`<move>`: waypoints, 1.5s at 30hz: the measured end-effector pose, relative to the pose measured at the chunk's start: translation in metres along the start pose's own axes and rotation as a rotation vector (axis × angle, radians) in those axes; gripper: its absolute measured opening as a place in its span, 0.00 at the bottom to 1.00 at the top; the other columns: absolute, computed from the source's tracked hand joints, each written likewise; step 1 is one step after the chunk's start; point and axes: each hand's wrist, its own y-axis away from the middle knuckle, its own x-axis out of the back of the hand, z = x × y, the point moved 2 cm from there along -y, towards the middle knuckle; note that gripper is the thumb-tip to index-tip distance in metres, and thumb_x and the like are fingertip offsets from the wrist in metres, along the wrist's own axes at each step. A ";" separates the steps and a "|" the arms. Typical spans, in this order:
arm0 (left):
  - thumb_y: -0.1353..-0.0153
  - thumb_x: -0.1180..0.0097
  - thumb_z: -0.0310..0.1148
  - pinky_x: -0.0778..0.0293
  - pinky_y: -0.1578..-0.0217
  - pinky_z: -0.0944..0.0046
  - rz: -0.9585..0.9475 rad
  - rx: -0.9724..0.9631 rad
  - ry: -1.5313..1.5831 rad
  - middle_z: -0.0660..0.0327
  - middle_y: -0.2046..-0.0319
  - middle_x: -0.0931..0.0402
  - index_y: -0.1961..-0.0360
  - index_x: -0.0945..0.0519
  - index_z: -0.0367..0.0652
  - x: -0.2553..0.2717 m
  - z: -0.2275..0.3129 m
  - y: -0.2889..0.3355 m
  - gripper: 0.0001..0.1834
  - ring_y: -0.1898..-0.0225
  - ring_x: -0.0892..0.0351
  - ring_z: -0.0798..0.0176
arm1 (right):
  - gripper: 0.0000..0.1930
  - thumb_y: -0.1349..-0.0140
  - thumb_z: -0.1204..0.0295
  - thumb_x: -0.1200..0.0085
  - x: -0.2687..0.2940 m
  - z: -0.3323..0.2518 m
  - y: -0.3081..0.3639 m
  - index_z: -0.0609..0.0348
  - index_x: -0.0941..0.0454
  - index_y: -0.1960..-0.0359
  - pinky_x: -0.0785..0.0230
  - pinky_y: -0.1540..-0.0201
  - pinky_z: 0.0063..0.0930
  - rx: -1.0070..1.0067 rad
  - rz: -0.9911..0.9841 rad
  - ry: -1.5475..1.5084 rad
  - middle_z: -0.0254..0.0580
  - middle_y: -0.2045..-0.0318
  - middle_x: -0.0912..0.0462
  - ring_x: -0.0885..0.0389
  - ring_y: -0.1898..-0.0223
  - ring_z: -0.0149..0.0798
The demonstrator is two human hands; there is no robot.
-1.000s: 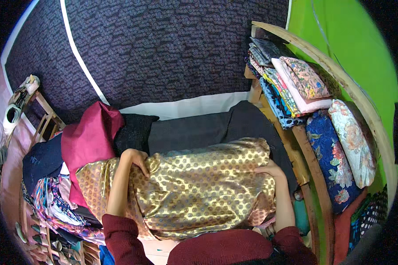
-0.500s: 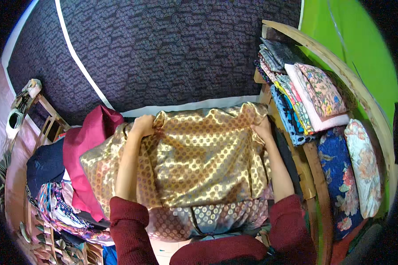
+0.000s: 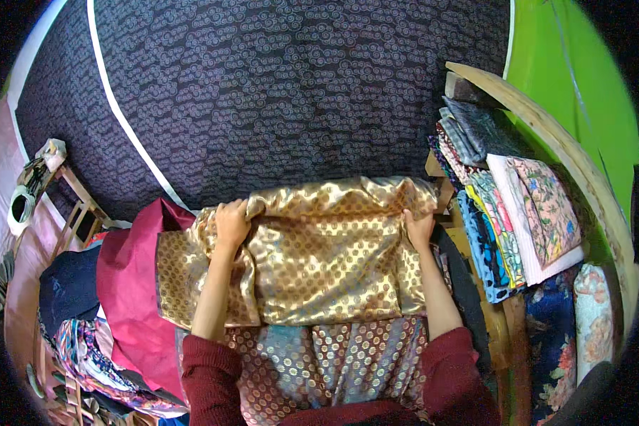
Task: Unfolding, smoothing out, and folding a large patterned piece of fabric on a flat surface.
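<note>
A shiny gold fabric with a small dotted pattern stretches between my hands, creased and rumpled along its far edge. At its far left, my left hand is closed on a bunched part of it. My right hand pinches the far right part, thumb on top. The left end of the gold fabric spreads past my left forearm onto a crimson cloth. Below its near edge hangs a darker, brownish-grey fabric with gold round motifs, close to my body. The fingertips under the folds are hidden.
A navy cloth and a multicoloured printed cloth lie at the left. Folded fabrics are stacked at the right beside a curved wooden rail. A dark scroll-patterned cloth covers the far side.
The gold fabric now lies flatter and its near edge is straighter. Its left end has drawn in toward my left hand. More of the darker fabric shows below. The view has shifted.
</note>
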 end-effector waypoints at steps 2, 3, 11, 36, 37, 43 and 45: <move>0.61 0.47 0.28 0.38 0.70 0.59 0.015 -0.047 0.059 0.60 0.78 0.30 0.73 0.26 0.42 0.018 -0.003 0.022 0.09 0.73 0.29 0.55 | 0.35 0.60 0.63 0.38 0.008 -0.004 0.009 0.64 0.39 0.51 0.40 0.52 0.35 -0.069 -0.038 -0.115 0.54 0.56 0.30 0.32 0.53 0.49; 0.61 0.45 0.31 0.39 0.70 0.59 0.033 -0.049 0.098 0.59 0.79 0.31 0.75 0.26 0.40 0.021 -0.002 0.028 0.09 0.75 0.30 0.55 | 0.41 0.57 0.63 0.38 0.016 -0.001 0.003 0.63 0.51 0.45 0.45 0.49 0.38 -0.091 -0.209 -0.112 0.52 0.48 0.41 0.40 0.47 0.46; 0.60 0.46 0.33 0.44 0.76 0.64 0.150 -0.328 -0.016 0.67 0.87 0.43 0.84 0.31 0.48 0.098 0.042 0.094 0.06 0.83 0.39 0.65 | 0.54 0.69 0.69 0.34 0.089 -0.109 0.090 0.61 0.63 0.41 0.67 0.42 0.57 0.160 -0.081 0.460 0.57 0.40 0.60 0.65 0.37 0.52; 0.61 0.49 0.30 0.40 0.73 0.61 -0.286 0.092 0.105 0.59 0.80 0.31 0.69 0.26 0.43 0.257 0.115 0.297 0.13 0.77 0.33 0.57 | 0.24 0.67 0.79 0.46 0.250 -0.181 0.289 0.51 0.25 0.61 0.40 0.69 0.32 0.595 -0.587 0.556 0.36 0.77 0.29 0.31 0.72 0.39; 0.61 0.49 0.29 0.40 0.75 0.60 -0.365 0.105 0.106 0.59 0.78 0.31 0.66 0.26 0.44 0.264 0.122 0.297 0.15 0.76 0.32 0.56 | 0.23 0.67 0.78 0.46 0.256 -0.178 0.297 0.52 0.25 0.61 0.41 0.68 0.32 0.523 -0.578 0.572 0.35 0.77 0.30 0.31 0.71 0.40; 0.63 0.48 0.28 0.43 0.79 0.61 -0.251 0.234 0.130 0.61 0.84 0.39 0.61 0.26 0.43 0.290 0.150 0.339 0.21 0.81 0.38 0.58 | 0.29 0.70 0.75 0.40 0.287 -0.170 0.347 0.53 0.28 0.57 0.42 0.63 0.33 0.361 -0.475 0.567 0.40 0.70 0.31 0.33 0.66 0.44; 0.65 0.47 0.26 0.43 0.80 0.61 -0.269 0.277 0.136 0.61 0.83 0.38 0.58 0.27 0.42 0.283 0.154 0.371 0.25 0.81 0.37 0.57 | 0.34 0.66 0.80 0.44 0.291 -0.169 0.364 0.51 0.34 0.50 0.43 0.54 0.36 0.150 -0.694 0.607 0.43 0.61 0.34 0.37 0.58 0.48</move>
